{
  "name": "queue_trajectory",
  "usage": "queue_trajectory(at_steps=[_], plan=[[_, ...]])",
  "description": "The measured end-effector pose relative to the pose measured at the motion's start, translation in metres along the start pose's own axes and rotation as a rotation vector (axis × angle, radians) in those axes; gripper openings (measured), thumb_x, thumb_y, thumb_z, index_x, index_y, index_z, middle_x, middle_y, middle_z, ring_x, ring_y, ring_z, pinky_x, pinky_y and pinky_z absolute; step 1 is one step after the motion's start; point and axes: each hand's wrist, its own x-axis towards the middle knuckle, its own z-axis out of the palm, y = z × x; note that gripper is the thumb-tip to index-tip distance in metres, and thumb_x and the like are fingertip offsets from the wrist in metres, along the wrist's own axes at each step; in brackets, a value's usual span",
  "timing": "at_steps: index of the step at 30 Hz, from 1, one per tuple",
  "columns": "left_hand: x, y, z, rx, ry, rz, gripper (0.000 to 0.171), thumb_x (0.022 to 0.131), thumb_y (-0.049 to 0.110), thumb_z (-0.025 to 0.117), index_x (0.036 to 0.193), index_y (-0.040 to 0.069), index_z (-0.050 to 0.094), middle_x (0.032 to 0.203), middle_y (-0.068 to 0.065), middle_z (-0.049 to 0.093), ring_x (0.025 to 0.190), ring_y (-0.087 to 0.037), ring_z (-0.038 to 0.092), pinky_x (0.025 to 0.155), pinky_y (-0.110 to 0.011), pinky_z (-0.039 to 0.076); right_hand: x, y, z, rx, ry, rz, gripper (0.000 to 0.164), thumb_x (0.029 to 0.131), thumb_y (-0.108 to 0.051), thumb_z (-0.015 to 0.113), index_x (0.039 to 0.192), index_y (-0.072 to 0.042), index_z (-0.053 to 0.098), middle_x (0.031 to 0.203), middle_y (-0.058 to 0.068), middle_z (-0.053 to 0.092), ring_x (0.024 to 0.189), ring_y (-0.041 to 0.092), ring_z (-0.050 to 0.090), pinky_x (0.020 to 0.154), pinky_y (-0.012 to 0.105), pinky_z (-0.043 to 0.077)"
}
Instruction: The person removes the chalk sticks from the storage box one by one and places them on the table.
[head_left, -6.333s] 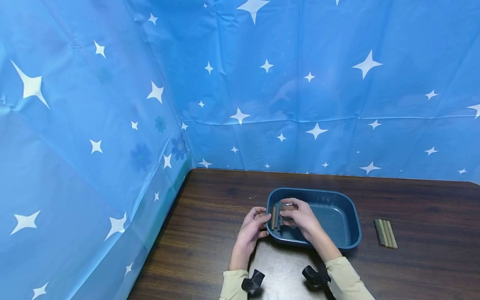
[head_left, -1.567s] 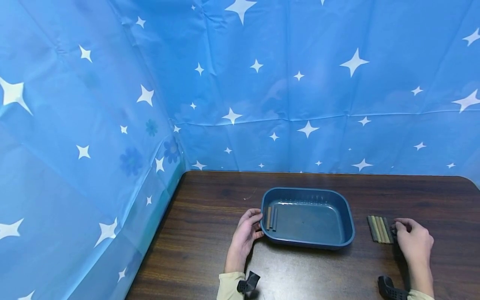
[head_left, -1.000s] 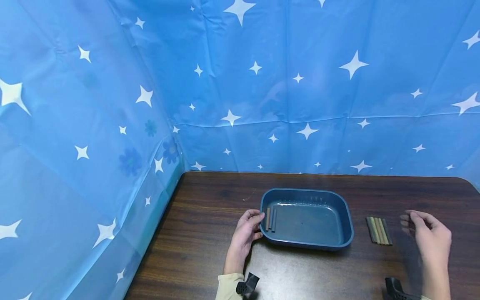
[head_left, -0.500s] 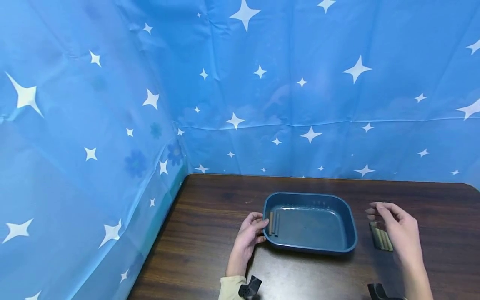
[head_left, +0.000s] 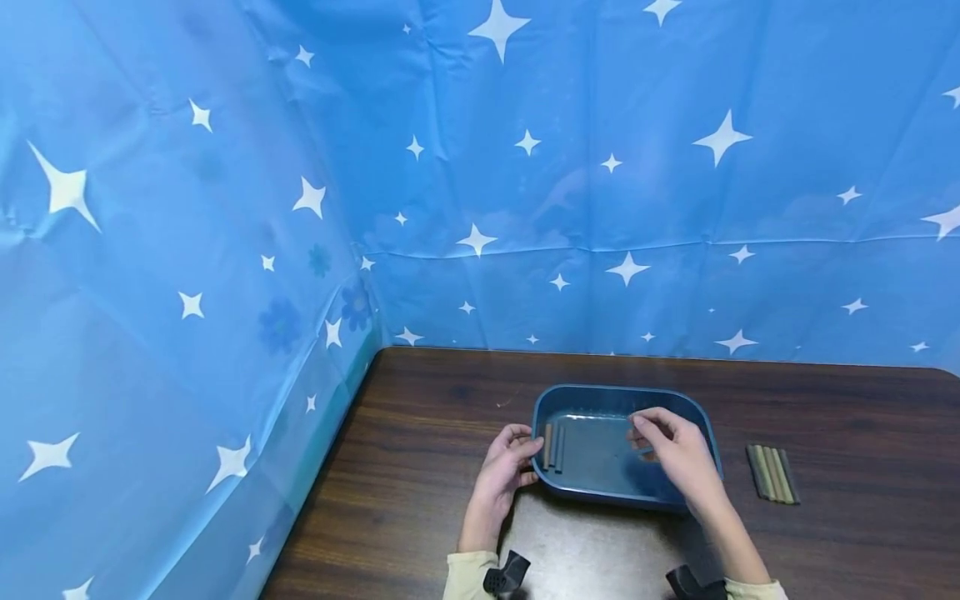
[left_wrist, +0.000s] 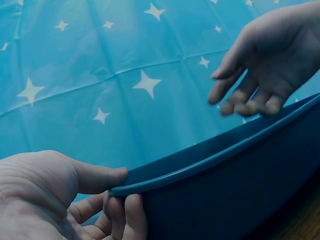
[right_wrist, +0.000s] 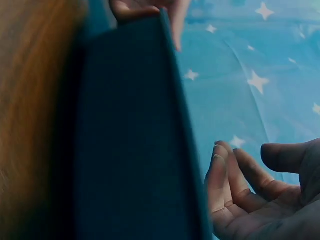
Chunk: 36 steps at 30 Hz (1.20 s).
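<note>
My left hand [head_left: 498, 477] holds the left end of a dark blue plastic basin [head_left: 630, 387]. In the left wrist view its thumb lies over the rim and its fingers curl below on the outer wall. Inside the basin, along that end, a brown stick [head_left: 547, 447] lies beside dark bluish sticks [head_left: 560, 450]. Over the basin's right half hovers my right hand [head_left: 678, 454], fingers loosely bent and nothing between them; the right wrist view shows a gap between thumb and fingertips. Right of the basin, a tight row of short green and dark sticks [head_left: 773, 474] lies on the table.
The basin stands on a dark wood-grain table [head_left: 420, 400]. A blue curtain with white stars [head_left: 637, 208] rises behind the table and along its left side. Each wrist wears a black camera mount [head_left: 507, 572].
My right hand has left the stick row, where another dark stick now lies at its right end, and has swung left over the basin. The left hand has kept its grip on the basin.
</note>
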Motion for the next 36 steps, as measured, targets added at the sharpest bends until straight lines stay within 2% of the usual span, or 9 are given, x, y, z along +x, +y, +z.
queue_trajectory(at_steps=[2, 6, 14, 20, 26, 29, 36], plan=[[0.001, -0.001, 0.000, -0.002, -0.001, -0.002, 0.019, 0.096, 0.006, 0.065, 0.109, 0.008, 0.052, 0.086, 0.003, 0.061, 0.069, -0.011, 0.056, 0.057, -0.022, 0.046, 0.001, 0.002, 0.012, 0.001, -0.031, 0.004, 0.032, 0.110, -0.020, 0.052, 0.125, 0.006, 0.064, 0.105, 0.016, 0.072, 0.097, 0.031, 0.071, 0.079, 0.038, 0.060], [0.001, -0.001, -0.001, -0.001, -0.004, 0.000, 0.019, 0.096, 0.005, 0.065, 0.110, 0.008, 0.052, 0.086, 0.004, 0.062, 0.070, -0.011, 0.056, 0.057, -0.022, 0.046, 0.005, 0.007, 0.030, -0.009, -0.077, 0.009, 0.032, 0.108, -0.019, 0.054, 0.127, 0.007, 0.063, 0.107, 0.017, 0.071, 0.097, 0.033, 0.071, 0.078, 0.041, 0.060], [0.002, 0.000, 0.001, -0.003, -0.002, -0.008, 0.018, 0.097, 0.006, 0.065, 0.109, 0.010, 0.052, 0.086, 0.003, 0.061, 0.071, -0.011, 0.056, 0.058, -0.022, 0.047, 0.016, 0.014, 0.053, -0.021, -0.126, 0.044, 0.042, 0.104, -0.015, 0.059, 0.138, 0.009, 0.051, 0.117, 0.025, 0.068, 0.098, 0.035, 0.070, 0.076, 0.045, 0.060], [0.001, -0.001, 0.001, -0.009, -0.003, -0.005, 0.018, 0.096, 0.005, 0.065, 0.108, 0.010, 0.052, 0.086, 0.004, 0.061, 0.070, -0.011, 0.055, 0.057, -0.022, 0.047, 0.026, 0.015, 0.064, -0.086, -0.123, 0.065, 0.042, 0.103, -0.013, 0.061, 0.137, 0.009, 0.052, 0.119, 0.027, 0.066, 0.096, 0.034, 0.069, 0.076, 0.045, 0.059], [0.002, -0.002, 0.002, -0.013, 0.001, -0.016, 0.019, 0.096, 0.006, 0.065, 0.108, 0.010, 0.051, 0.086, 0.005, 0.061, 0.070, -0.010, 0.055, 0.056, -0.021, 0.047, 0.035, 0.015, 0.071, -0.141, -0.197, 0.101, 0.047, 0.103, -0.015, 0.063, 0.139, 0.011, 0.050, 0.124, 0.028, 0.064, 0.099, 0.033, 0.070, 0.078, 0.044, 0.059], [0.002, -0.002, 0.003, -0.015, -0.004, -0.015, 0.018, 0.096, 0.006, 0.065, 0.108, 0.010, 0.052, 0.086, 0.004, 0.062, 0.070, -0.011, 0.056, 0.057, -0.021, 0.047, 0.038, 0.015, 0.074, -0.137, -0.226, 0.119, 0.048, 0.103, -0.016, 0.062, 0.140, 0.012, 0.049, 0.123, 0.027, 0.065, 0.100, 0.034, 0.070, 0.078, 0.044, 0.059], [0.001, -0.001, 0.003, -0.019, -0.003, -0.018, 0.018, 0.097, 0.007, 0.065, 0.108, 0.011, 0.052, 0.087, 0.004, 0.062, 0.071, -0.010, 0.057, 0.057, -0.021, 0.047, 0.047, 0.017, 0.083, -0.112, -0.238, 0.128, 0.048, 0.100, -0.013, 0.065, 0.137, 0.014, 0.049, 0.115, 0.025, 0.067, 0.096, 0.031, 0.070, 0.077, 0.043, 0.060]])
